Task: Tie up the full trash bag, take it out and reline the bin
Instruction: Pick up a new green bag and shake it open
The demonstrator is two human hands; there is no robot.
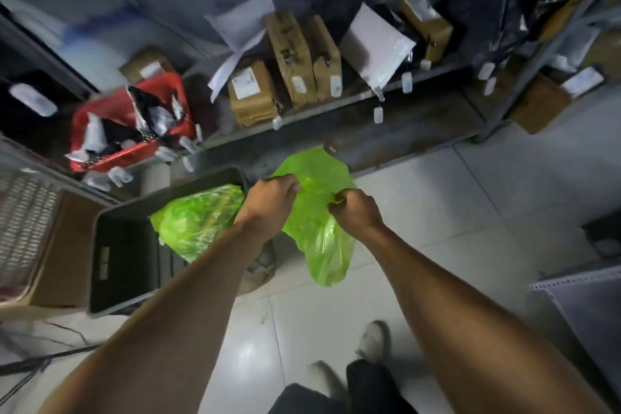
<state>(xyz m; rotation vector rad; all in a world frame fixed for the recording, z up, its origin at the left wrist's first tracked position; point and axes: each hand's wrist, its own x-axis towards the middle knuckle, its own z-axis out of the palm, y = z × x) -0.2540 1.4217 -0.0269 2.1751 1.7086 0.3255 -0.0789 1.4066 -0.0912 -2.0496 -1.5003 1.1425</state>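
Over the floor, just right of the bin: fresh green bag (316,212), limp and seemingly empty, hanging in the air between both hands.
Grip, left: left hand (274,200) pinching the bag's upper edge, fingers curled onto the film.
Grip, right: right hand (356,212) clamped on the same edge just beside the left, knuckles up.
Pose: both forearms stretched forward and down, hands close together at one height, apparently teasing the mouth apart.
Bin: dark bin (134,245) at left, its far part filled by a bulging green trash bag (198,215), not yet lifted out.
Progress, as a judgement: knot on the full bag not discernible; removal not done; relining only at the stage of opening the new bag.
Left to do: confirm the tie, haul out the full bag, seat the new one over the rim.
Surroundings: red basket (131,124) of scraps far left, shelf (336,104) of cardboard parcels (295,60) at the far side, pale tiled floor (437,212) near and right.
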